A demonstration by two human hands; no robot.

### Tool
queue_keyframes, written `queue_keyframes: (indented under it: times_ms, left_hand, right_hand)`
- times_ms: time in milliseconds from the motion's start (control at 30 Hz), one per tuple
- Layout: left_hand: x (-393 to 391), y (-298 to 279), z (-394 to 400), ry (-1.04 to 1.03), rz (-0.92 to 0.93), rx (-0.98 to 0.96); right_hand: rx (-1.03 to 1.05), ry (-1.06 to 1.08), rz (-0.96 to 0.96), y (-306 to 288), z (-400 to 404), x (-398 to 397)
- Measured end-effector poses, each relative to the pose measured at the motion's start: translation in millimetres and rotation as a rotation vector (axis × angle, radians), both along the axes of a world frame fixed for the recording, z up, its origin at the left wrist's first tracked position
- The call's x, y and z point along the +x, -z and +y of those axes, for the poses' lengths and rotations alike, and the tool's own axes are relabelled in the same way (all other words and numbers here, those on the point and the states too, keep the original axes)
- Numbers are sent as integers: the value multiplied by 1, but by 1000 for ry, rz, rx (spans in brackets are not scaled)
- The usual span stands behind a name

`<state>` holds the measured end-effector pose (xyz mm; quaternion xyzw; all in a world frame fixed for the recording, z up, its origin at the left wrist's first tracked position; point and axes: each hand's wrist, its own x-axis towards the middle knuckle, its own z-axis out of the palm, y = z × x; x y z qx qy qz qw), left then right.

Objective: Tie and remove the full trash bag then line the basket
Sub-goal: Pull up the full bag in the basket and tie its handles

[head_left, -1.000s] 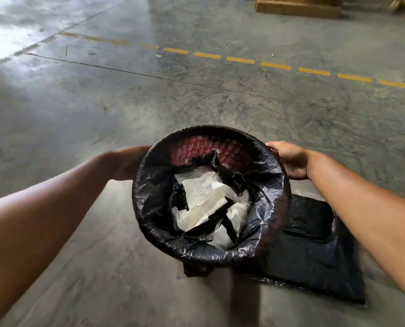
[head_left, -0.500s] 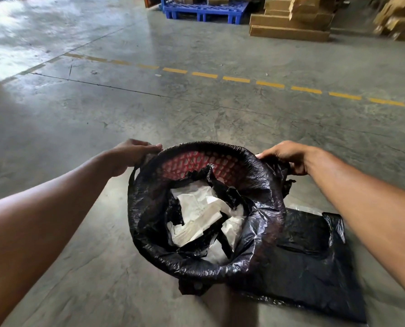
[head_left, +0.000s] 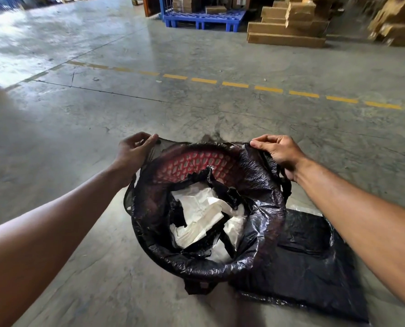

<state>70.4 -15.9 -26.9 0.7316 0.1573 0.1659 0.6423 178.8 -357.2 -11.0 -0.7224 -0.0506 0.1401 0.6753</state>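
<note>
With my left hand (head_left: 133, 149) and right hand (head_left: 279, 153) each pinching the black trash bag (head_left: 263, 185) edge at opposite far corners of the red mesh basket (head_left: 192, 162), the near rim is unpeeled, farthest from both.

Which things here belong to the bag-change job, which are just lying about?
Job:
- full trash bag, pinched by left hand and right hand
- red basket
- paper waste
- spare black bag, flat on the floor beside the basket

Lying about:
- blue pallet
- cardboard boxes
- yellow dashed line

black bag (head_left: 263, 208) in red basket (head_left: 192, 162) | open, paper-filled | spare liner (head_left: 310, 263) flat, prob. folded
</note>
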Motion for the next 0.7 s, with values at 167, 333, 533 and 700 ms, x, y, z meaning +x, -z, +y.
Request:
queue_keyframes:
  times_ms: [167,333,533,700]
  left_hand:
    - [-18,-20,19,20,38,-169]
    - [-66,-22,46,225,237,200]
    - [-122,-3,50,274,461,267]
    - [-156,21,40,317,543,-78]
  right_hand:
    - [36,-25,-4,-7,-17,-10]
    - [-256,-227,-9,-9,-60,-28]
    - [-535,-381,85,-9,-93,-66]
    - [-72,-243,341,17,-101,-96]
